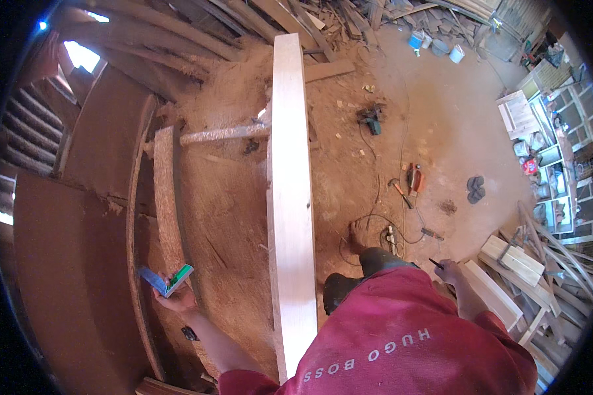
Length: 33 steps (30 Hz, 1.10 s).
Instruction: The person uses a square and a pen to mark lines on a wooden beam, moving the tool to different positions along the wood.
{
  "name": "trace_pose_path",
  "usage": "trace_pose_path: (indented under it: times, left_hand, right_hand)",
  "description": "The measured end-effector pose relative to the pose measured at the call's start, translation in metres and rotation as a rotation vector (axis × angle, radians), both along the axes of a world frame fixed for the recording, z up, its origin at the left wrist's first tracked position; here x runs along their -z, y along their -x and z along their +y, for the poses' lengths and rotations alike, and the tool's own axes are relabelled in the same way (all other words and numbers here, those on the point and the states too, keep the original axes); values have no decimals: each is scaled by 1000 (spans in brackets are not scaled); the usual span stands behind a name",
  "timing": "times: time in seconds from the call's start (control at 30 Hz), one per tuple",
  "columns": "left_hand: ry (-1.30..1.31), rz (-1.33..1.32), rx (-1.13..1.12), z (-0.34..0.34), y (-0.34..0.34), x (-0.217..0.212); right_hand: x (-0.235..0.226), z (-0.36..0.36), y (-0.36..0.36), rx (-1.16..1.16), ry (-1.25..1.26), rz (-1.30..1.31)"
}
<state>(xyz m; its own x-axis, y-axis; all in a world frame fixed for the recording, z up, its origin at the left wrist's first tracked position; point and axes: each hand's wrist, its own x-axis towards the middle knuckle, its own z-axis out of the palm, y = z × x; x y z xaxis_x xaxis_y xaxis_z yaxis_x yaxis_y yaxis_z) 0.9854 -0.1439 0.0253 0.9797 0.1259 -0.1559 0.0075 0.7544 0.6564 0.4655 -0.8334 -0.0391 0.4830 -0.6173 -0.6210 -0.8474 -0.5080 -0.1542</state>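
Note:
My left hand (pixel 176 301) is closed around a try square with a green stock (pixel 179 279) and a bluish metal blade (pixel 153 280). It is out to the left, over a long sawdust-covered timber (pixel 169 210). My right hand (pixel 449 272) is on the other side of my body, gripping a thin dark marking tool (pixel 436 263), a pencil or pen by its shape. Between my arms runs a long, pale planed beam (pixel 292 158). Neither hand touches this beam.
Under the beam crosses a rough rail (pixel 224 135). On the floor are a green power tool (pixel 371 122), a hammer (pixel 400 192), an orange-handled saw (pixel 415 179), cables and slippers (pixel 476 189). Buckets (pixel 456 54) are at the back. Cut boards (pixel 512 258) are stacked to my right.

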Motion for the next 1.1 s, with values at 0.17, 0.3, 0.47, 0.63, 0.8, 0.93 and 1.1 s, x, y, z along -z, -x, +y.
trace_pose_path:
  times: [0.17,0.3,0.47,0.63,0.8,0.93,1.1]
  left_hand:
    - [-9,-58,34,-95,-2,4]
    - [-440,402,-102,-312,14,-65]
    - [-519,209,194,-469,10,-58]
    - [-470,207,385,-585,-24,-65]
    - [-577,149,466,-651,-112,-64]
    - [-693,114,623,-693,-186,-79]
    - [-928,-235,768,-739,-267,-96]
  right_hand:
    - [54,-90,-110,-222,18,-281]
    - [16,-126,-248,-82,-187,-550]
    - [-83,-114,-419,-160,-648,-742]
    - [-127,-107,-516,-336,-1136,-703]
    - [-102,-138,-582,-61,-1150,-977]
    - [-112,-170,-637,68,-1184,-978]
    - [-139,-190,-704,96,-714,-1096]
